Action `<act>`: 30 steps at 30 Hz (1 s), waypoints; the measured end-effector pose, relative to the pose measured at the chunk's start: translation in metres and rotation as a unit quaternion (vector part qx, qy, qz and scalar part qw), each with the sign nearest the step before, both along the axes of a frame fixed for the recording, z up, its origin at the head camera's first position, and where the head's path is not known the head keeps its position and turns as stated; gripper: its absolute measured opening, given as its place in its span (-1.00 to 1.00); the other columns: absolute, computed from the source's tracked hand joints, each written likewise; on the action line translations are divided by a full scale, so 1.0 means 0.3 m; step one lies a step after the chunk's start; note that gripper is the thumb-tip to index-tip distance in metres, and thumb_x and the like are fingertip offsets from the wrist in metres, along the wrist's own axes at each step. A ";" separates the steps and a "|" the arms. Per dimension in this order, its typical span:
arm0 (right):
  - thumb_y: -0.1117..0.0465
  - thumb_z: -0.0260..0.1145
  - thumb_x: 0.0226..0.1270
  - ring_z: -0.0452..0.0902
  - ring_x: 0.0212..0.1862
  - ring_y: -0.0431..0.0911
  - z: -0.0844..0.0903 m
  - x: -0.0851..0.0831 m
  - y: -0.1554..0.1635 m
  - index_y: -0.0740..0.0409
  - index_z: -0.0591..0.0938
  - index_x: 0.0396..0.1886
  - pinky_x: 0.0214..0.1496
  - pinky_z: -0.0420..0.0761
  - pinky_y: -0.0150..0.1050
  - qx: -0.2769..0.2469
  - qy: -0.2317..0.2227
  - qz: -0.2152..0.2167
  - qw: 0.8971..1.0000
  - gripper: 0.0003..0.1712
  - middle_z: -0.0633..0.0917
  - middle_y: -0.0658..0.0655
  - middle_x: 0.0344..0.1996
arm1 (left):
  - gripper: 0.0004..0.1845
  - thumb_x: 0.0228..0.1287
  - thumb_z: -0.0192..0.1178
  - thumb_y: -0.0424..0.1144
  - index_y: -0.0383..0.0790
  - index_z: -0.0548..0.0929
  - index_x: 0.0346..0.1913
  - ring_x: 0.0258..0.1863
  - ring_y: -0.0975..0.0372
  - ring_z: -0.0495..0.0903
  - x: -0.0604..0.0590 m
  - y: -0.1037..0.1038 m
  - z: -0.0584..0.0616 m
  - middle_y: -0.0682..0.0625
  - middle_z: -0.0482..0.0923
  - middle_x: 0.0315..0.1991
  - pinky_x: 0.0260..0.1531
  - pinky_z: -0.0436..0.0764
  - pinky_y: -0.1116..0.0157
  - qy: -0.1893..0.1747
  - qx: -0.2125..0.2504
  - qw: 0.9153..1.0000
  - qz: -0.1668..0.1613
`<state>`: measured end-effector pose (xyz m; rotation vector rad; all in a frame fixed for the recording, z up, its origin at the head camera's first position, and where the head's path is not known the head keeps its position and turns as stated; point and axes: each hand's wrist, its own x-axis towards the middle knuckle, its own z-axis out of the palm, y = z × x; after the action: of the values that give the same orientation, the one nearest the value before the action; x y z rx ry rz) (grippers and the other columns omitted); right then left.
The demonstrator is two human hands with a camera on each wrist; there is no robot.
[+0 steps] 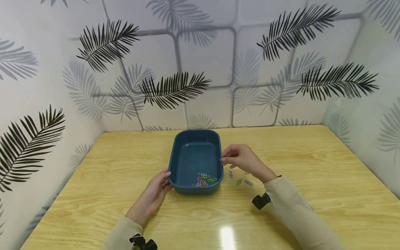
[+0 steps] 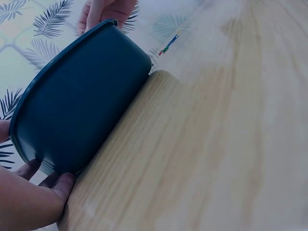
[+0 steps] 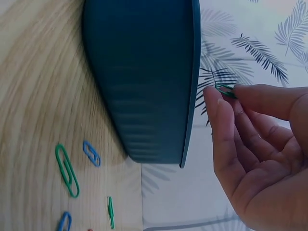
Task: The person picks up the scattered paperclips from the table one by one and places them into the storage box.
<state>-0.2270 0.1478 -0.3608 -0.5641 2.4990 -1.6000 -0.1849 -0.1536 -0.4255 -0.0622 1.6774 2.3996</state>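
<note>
A dark blue plastic tub [image 1: 187, 159] stands in the middle of the wooden table, with several coloured paper clips [image 1: 204, 180] at its near end. My left hand [image 1: 165, 180] grips the tub's near-left corner, thumb at the rim and fingers [image 2: 60, 185] against the wall's base. My right hand [image 1: 223, 159] hovers at the tub's right rim and pinches a green paper clip [image 3: 225, 90] between thumb and forefinger. On the table to the right of the tub [image 3: 144, 72] lie loose clips: a green one [image 3: 66, 170], a blue one [image 3: 91, 153] and others.
The table [image 1: 312, 180] is closed in by leaf-patterned walls on the left, back and right. More loose clips [image 1: 239, 181] lie under my right wrist. A glare spot shows near the front edge [image 1: 227, 238].
</note>
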 end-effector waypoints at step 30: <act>0.33 0.31 0.30 0.60 -0.12 0.28 -0.013 0.039 -0.057 0.31 0.63 -0.23 -0.19 0.64 0.08 -0.064 -0.071 0.032 0.995 -0.89 0.72 0.13 -0.34 | -0.46 0.45 -0.05 -0.26 -0.48 0.21 0.38 0.04 0.20 0.44 -0.001 -0.003 -0.002 -0.16 0.43 0.14 0.06 0.42 0.33 0.003 -0.007 1.000 -0.003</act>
<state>-0.2154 0.1305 -0.3647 -0.5212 2.2671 -1.7210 -0.1851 -0.1546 -0.4262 -0.0523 1.6952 2.3849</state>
